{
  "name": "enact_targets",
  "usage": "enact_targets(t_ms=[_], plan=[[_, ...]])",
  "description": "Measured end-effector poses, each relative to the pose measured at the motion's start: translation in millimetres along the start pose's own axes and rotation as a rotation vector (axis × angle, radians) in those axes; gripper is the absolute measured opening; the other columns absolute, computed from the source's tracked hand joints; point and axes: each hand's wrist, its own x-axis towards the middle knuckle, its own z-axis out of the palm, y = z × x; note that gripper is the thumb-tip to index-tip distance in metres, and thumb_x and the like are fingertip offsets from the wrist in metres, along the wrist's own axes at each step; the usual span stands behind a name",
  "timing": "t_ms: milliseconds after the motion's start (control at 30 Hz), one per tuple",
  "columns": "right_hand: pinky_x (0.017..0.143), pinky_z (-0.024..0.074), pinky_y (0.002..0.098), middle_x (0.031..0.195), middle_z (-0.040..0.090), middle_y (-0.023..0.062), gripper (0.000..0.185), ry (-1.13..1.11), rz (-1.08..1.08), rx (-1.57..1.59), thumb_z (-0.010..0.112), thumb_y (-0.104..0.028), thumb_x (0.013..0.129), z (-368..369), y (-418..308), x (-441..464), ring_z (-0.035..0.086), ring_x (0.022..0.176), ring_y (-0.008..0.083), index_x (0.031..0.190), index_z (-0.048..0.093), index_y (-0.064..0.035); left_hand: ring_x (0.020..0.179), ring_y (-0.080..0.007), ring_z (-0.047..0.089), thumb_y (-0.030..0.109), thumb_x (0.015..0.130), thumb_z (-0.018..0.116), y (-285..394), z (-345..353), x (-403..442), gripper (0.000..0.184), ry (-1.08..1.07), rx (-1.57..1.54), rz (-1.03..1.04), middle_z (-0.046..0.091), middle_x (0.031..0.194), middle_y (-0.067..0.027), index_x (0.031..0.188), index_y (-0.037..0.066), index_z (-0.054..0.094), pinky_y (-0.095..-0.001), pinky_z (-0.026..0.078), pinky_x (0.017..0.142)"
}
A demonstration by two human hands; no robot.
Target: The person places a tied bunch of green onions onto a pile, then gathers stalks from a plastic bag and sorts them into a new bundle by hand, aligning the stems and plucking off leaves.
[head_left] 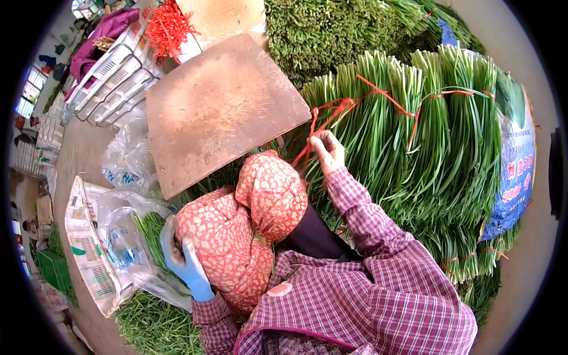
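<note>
Floor (83,145): grey-brown, stretching along my left side and bearing these items.
- Loose green stalks (157,325), spreading in a heap at lower left.
- Clear plastic bags (125,155), crumpling beside and below the board (225,106); one is holding green stalks.
- White printed sheeting (89,248), standing folded just beside the bags.
- Wire rack (125,77), leaning at upper left with printed sheets.
- Green crate (54,269), sitting at far left.
- Tied green bundles (467,130), stacking up at my right; their base is hiding from my view.
</note>
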Motion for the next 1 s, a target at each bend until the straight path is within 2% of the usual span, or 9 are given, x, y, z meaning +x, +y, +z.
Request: enact_targets(t_ms=[133,267,400,533,633,733,800,900,1000], plan=[[0.066,0.0462,0.0231,0.073,0.063,-0.0008,0.022,0.064,-0.078,-0.293,0.069,-0.02,0.084,-4.3,-10.0,36.7,0.053,0.069,0.0045,0.094,0.064,-0.001,0.116,-0.0257,0.052,0.02,0.092,0.055,-0.8,-16.9,-13.8,0.042,0.023,-0.044,-0.045,0.055,0.125,-0.0161,0.125,-0.005,0.05,-0.037,0.037,0.102],[0.066,0.0483,0.0244,0.069,0.063,-0.0012,0.018,0.136,-0.033,-0.465,0.072,-0.018,0.081,-14.2,-13.8,58.7,0.056,0.065,0.0063,0.095,0.066,-0.0085,0.116,-0.0245,0.053,0.021,0.094,0.053,-7.1,-39.7,-32.8,0.04,0.098,-0.094,-0.175,0.055,0.125,-0.0161,0.126,-0.004,0.05,-0.0351,0.04,0.1],[0.066,0.049,0.0246,0.072,0.065,-0.0017,0.017,0.158,0.162,-0.309,0.072,-0.019,0.08,-34.2,-3.8,71.7,0.058,0.067,0.0063,0.093,0.067,-0.0083,0.111,-0.0238,0.056,0.022,0.094,0.052,-16.1,-62.2,-57.4,0.038,0.181,-0.02,-0.228,0.058,0.12,-0.0146,0.123,-0.003,0.053,-0.0343,0.043,0.097],[0.064,0.0455,0.0229,0.079,0.062,-0.0033,0.019,0.127,0.097,-0.246,0.07,-0.021,0.083,-39.3,-24.1,65.0,0.054,0.071,0.0055,0.094,0.065,-0.0072,0.106,-0.0229,0.057,0.023,0.094,0.054,-40.9,-78.5,-83.5,0.037,0.281,-0.063,-0.303,0.06,0.114,-0.0129,0.119,-0.003,0.055,-0.0342,0.045,0.094],[0.068,0.0472,0.0243,0.079,0.061,-0.0016,0.017,0.111,-0.13,-0.237,0.069,-0.022,0.083,-22.6,-77.9,40.9,0.056,0.074,0.0081,0.095,0.066,-0.009,0.106,-0.0228,0.056,0.023,0.093,0.055,-53.8,-91.7,-88.6,0.036,0.347,-0.109,-0.339,0.06,0.112,-0.0118,0.118,-0.003,0.056,-0.034,0.046,0.092],[0.061,0.0445,0.0224,0.078,0.061,-0.0019,0.017,-0.033,-0.354,-0.241,0.067,-0.023,0.086,9.1,-108.5,37.8,0.055,0.069,0.0071,0.094,0.064,-0.0087,0.107,-0.0216,0.056,0.02,0.093,0.056,-20.0,-114.2,-87.7,0.033,0.337,-0.03,-0.511,0.06,0.114,-0.0113,0.118,-0.002,0.056,-0.0321,0.047,0.091],[0.057,0.0427,0.0212,0.077,0.061,-0.0022,0.017,-0.138,-0.435,-0.236,0.066,-0.024,0.087,31.7,-120.7,47.8,0.054,0.065,0.0064,0.094,0.063,-0.0084,0.104,-0.02,0.057,0.017,0.091,0.059,-11.5,-126.6,-85.8,0.032,0.365,-0.007,-0.49,0.061,0.113,-0.0109,0.116,-0.002,0.058,-0.0295,0.048,0.089],[0.05,0.04,0.0193,0.076,0.061,-0.0025,0.018,-0.308,-0.457,-0.236,0.064,-0.025,0.089,81.9,-130.9,71.2,0.053,0.06,0.0053,0.094,0.061,-0.0081,0.098,-0.0164,0.059,0.015,0.088,0.064,-70.2,-144.3,-98.5,0.03,0.418,-0.09,-0.483,0.064,0.108,-0.0096,0.113,-0.002,0.062,-0.026,0.048,0.087],[0.053,0.0415,0.0198,0.078,0.062,-0.0017,0.021,-0.432,-0.298,-0.336,0.063,-0.029,0.089,148.2,-133.5,95.2,0.054,0.061,0.0058,0.094,0.062,-0.0081,0.095,-0.0133,0.059,0.014,0.089,0.064,-142.8,-167.9,-112.7,0.029,0.451,-0.168,-0.514,0.064,0.106,-0.0073,0.113,-0.001,0.062,-0.0246,0.048,0.084]])
